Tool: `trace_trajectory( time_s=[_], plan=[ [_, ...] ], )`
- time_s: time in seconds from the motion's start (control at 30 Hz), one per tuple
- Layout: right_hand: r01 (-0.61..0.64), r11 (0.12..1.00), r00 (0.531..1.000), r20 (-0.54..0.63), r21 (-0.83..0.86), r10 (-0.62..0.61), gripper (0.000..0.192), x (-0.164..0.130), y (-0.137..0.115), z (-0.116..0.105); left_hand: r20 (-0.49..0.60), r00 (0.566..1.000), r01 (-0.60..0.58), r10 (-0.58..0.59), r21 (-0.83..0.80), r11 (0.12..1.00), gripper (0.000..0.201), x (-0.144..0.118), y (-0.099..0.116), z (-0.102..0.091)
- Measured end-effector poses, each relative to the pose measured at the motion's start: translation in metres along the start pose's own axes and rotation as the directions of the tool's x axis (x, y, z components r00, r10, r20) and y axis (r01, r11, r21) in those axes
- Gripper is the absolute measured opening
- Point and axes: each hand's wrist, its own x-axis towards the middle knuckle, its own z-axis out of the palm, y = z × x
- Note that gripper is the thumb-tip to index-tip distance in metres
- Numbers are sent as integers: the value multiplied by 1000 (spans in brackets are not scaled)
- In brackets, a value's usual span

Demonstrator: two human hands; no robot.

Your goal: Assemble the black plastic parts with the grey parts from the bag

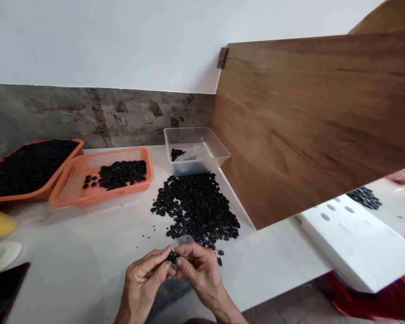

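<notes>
A small black part [173, 256] is pinched between the fingertips of both my hands, low in the middle of the head view. My left hand [145, 276] holds it from the left, thumb and fingers closed. My right hand [200, 270] grips it from the right, fingers curled in the same way. The fingertips hide much of the part, and its exact kind is unclear. Just beyond the hands spreads a pile of small, oval-looking black parts [199, 207] on the white table [121, 245]. A small clear plastic piece [185, 239] lies at the pile's near edge.
Behind the pile stands a clear plastic tub [202, 167] holding some black parts. Two orange baskets [103, 195] with black pieces sit at left. A wooden panel [310, 121] rises on the right, beside a white box with holes [361, 243]. A dark phone-like slab [5, 288] lies lower left.
</notes>
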Motion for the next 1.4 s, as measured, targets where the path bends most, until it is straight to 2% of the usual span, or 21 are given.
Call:
trace_trajectory(
  time_s=[0.1,0.17,0.27,0.37,0.43,0.7,0.8,0.9,0.97,1.03,1.17,1.27,1.4],
  plan=[
    [11,999,1000,-12,35,-11,14,-1,3,-2,37,998,-55,53,37,998,31,1,-2,1],
    [16,999,1000,-9,37,-16,13,-2,4,-2,33,998,-46,45,26,999,28,2,-3,2],
    [21,1000,1000,-4,13,-21,13,-5,3,-1,-7,998,62,-62,-33,998,20,3,-5,3],
    [32,999,999,-24,-5,-32,13,-5,2,-1,-42,977,208,-211,-65,976,21,3,-5,2],
    [40,999,999,-25,-28,-40,14,-5,1,-1,-49,962,268,-270,-47,962,23,2,-5,2],
    [41,993,999,-27,-113,-44,18,-7,15,-9,60,942,331,-330,-4,944,31,3,-9,6],
    [64,985,995,-62,-160,-75,17,-7,16,-15,72,929,368,-364,-59,928,33,5,-11,11],
    [94,973,994,-31,-213,-103,16,-6,11,-19,62,923,386,-381,-131,913,33,6,-11,14],
    [91,981,996,7,-173,-92,18,-5,7,-19,64,921,388,-383,-174,905,33,6,-9,14],
    [61,996,998,39,-66,-58,27,-3,6,-19,73,918,397,-390,-214,893,31,7,-6,14],
    [3,994,999,52,107,-9,42,2,7,-17,76,891,450,-447,-268,852,32,5,-1,14],
    [-49,974,996,79,222,32,48,4,10,-15,116,877,480,-466,-262,838,35,2,0,14],
    [-164,920,979,173,356,107,55,4,15,-12,186,883,468,-432,-266,843,35,-2,0,14]
  ],
)
